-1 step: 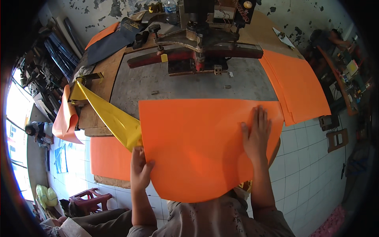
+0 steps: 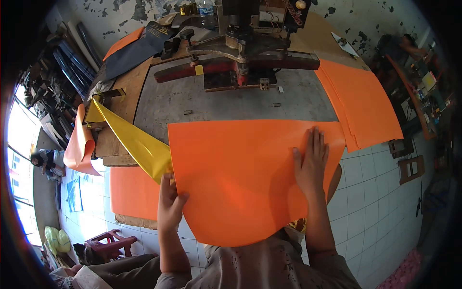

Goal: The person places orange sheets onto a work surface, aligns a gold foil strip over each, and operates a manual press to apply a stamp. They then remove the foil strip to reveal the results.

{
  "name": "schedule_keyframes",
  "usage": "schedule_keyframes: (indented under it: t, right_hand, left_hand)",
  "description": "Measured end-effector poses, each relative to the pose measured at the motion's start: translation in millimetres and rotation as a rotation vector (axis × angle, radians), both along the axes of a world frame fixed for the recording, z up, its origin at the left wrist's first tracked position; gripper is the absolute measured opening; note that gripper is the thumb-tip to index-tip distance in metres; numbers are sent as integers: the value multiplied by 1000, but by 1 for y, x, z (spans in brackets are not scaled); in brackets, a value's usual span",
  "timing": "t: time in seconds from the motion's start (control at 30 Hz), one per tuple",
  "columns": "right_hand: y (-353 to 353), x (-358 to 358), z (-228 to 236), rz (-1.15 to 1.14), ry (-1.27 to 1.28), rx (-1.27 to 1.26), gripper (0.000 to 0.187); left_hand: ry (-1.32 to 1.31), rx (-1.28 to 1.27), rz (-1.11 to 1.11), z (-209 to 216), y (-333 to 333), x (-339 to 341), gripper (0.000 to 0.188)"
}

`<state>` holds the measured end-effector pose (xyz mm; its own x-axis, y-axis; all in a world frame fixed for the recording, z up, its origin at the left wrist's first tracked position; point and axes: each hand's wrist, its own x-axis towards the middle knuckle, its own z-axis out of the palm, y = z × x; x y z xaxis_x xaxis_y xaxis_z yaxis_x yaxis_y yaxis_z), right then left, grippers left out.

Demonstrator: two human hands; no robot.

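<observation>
A large orange sheet (image 2: 240,173) lies over the near edge of the machine's grey metal bed (image 2: 216,103) and bends down toward my body. My left hand (image 2: 171,200) is closed on the sheet's left edge, thumb on top and fingers partly hidden beneath. Right by those fingers ends a strip of shiny gold foil (image 2: 137,142), stretching from a roll holder (image 2: 103,103) at the left; whether I hold the foil too is unclear. Flat on the sheet's upper right rests my right hand (image 2: 313,161), fingers extended.
A press head with a dark red crossbar (image 2: 284,64) stands over the bed's far part. Stacked orange sheets (image 2: 363,103) lie to the right, another orange stack (image 2: 134,192) at lower left. A red stool (image 2: 110,243) and a seated person's legs (image 2: 127,272) are lower left.
The orange sheet has shifted very slightly left, and both hands with it. My left hand sits a touch higher at the edge; its grip looks the same.
</observation>
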<state>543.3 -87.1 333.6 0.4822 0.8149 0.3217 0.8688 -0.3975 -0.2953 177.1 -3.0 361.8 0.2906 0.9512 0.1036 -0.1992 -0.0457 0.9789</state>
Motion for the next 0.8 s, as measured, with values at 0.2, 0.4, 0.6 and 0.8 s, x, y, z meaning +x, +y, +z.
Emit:
schedule_keyframes:
  t: [0.2,0.4,0.6,0.8]
  right_hand:
    - [21,-47,20,167,21,164,68]
    - [71,-124,39,790,146,201,81]
    - [40,-61,-4,378,-64,-5,84]
    - [-44,34,-14,-224,-98,13,69]
  left_hand:
    - [390,91,11,48,36,41,27]
    - [508,237,32,49,23,51,29]
    - [444,293,156,32,21,24,24]
    - [399,453,330,19,21,12,19]
